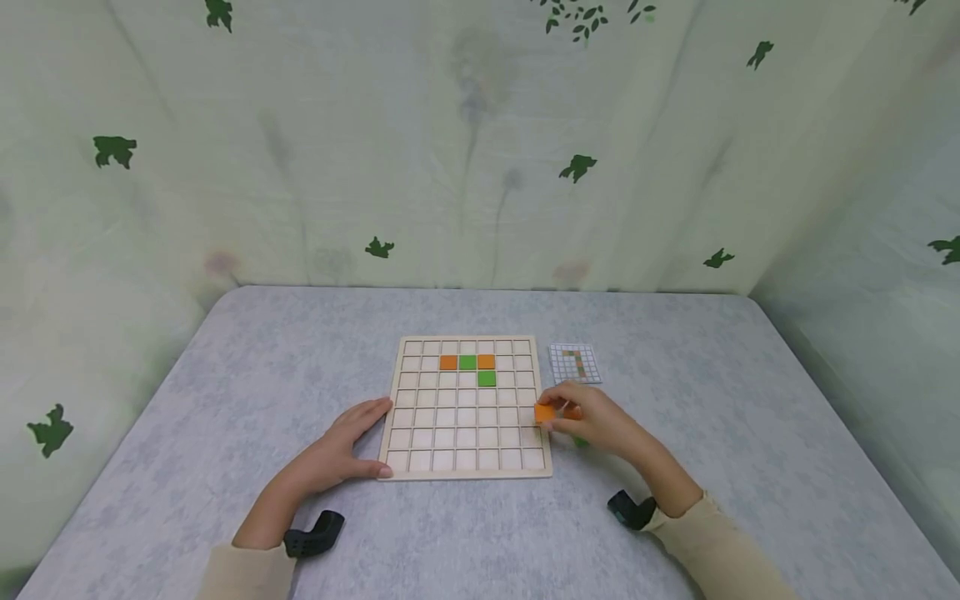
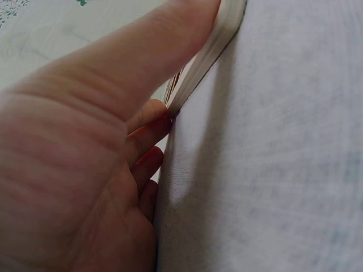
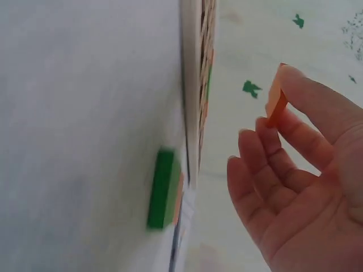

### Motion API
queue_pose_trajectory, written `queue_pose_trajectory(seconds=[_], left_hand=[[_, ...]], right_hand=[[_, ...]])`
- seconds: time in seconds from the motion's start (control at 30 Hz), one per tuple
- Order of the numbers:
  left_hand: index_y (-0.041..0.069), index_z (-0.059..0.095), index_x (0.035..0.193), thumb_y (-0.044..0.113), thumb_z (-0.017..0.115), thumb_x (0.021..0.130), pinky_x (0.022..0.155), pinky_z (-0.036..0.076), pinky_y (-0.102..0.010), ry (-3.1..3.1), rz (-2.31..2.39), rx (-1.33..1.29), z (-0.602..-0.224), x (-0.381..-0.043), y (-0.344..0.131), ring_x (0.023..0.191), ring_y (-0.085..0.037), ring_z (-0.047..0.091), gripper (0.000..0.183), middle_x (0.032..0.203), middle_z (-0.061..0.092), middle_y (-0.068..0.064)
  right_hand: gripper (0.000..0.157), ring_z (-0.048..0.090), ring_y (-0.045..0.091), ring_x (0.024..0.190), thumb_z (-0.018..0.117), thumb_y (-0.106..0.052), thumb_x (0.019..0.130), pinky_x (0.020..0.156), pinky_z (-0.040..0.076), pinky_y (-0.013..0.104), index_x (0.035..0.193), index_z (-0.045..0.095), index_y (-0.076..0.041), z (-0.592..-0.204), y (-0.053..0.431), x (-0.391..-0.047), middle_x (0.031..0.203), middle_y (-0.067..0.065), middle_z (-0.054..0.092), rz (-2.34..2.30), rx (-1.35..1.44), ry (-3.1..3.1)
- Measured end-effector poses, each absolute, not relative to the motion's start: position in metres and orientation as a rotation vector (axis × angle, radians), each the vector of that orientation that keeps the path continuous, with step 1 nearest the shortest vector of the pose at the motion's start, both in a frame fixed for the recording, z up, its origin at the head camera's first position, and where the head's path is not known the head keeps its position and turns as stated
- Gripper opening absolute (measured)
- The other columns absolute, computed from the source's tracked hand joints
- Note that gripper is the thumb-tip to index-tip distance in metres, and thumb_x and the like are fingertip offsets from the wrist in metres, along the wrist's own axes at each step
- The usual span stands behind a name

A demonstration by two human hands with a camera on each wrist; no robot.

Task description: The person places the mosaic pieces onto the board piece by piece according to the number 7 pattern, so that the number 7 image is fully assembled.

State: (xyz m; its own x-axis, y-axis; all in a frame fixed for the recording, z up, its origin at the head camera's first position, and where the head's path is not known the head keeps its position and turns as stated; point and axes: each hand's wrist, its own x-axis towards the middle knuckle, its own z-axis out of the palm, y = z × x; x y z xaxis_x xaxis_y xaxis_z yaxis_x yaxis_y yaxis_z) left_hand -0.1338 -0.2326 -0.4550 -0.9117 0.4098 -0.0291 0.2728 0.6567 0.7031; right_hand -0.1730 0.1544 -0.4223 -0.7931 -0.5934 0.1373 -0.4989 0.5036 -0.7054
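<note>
My right hand [image 1: 592,421] pinches an orange square tile [image 1: 545,413] between thumb and fingers, over the right edge of the wooden grid board [image 1: 435,477]. In the right wrist view the held tile [image 3: 276,97] stands tilted, raised off the table. My left hand [image 1: 341,450] rests at the board's left side, fingers extended along the edge and thumb at the near corner. On the board, a row of orange [image 1: 448,362], green [image 1: 467,362] and orange [image 1: 486,362] tiles has another green tile [image 1: 487,378] just below its right end.
Beside the board's far right lies a small pattern card [image 1: 575,363] with a printed grid. Partly hidden under my right hand, a loose green tile [image 3: 161,190] and an orange one [image 1: 573,412] lie on the grey table [image 1: 300,333]. Patterned curtains stand behind and at both sides.
</note>
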Motion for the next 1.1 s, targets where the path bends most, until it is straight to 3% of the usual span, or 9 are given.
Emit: queue_pose_trajectory(seconds=[0.23, 0.43, 0.67, 1.1], left_hand=[[0.005, 0.027, 0.142, 0.045, 0.075, 0.066, 0.097, 0.017, -0.059, 2.686, 1.101, 0.552, -0.453, -0.133, -0.232, 0.13, -0.038, 0.013, 0.098, 0.143, 0.023, -0.018], [0.005, 0.027, 0.142, 0.045, 0.075, 0.066, 0.097, 0.017, -0.059, 2.679, 1.107, 0.541, -0.452, -0.132, -0.231, 0.13, -0.039, 0.013, 0.098, 0.143, 0.023, -0.018], [0.006, 0.028, 0.141, 0.045, 0.075, 0.066, 0.097, 0.018, -0.06, 2.694, 1.098, 0.552, -0.451, -0.132, -0.232, 0.13, -0.039, 0.014, 0.097, 0.143, 0.024, -0.018], [0.006, 0.027, 0.142, 0.048, 0.074, 0.065, 0.097, 0.018, -0.059, 2.686, 1.088, 0.542, -0.453, -0.134, -0.232, 0.13, -0.038, 0.014, 0.099, 0.143, 0.023, -0.017]], right_hand=[[0.026, 0.055, 0.016, 0.086, 0.068, -0.015, 0.08, 0.073, 0.047, 0.029, 0.105, 0.063, -0.007, -0.422, 0.125, -0.181, 0.099, -0.001, 0.059, -1.299, -1.034, 2.643], [0.03, 0.054, 0.014, 0.085, 0.065, -0.025, 0.082, 0.072, 0.047, 0.026, 0.106, 0.065, -0.007, -0.43, 0.102, -0.191, 0.1, 0.0, 0.059, -1.35, -1.031, 2.67], [0.023, 0.052, 0.011, 0.083, 0.067, -0.016, 0.082, 0.069, 0.046, 0.023, 0.103, 0.064, -0.006, -0.445, 0.085, -0.201, 0.097, 0.0, 0.059, -1.344, -0.973, 2.704], [0.017, 0.044, 0.012, 0.075, 0.068, -0.014, 0.081, 0.065, 0.041, 0.024, 0.096, 0.065, -0.008, -0.454, 0.072, -0.204, 0.089, 0.0, 0.051, -1.315, -0.83, 2.703]])
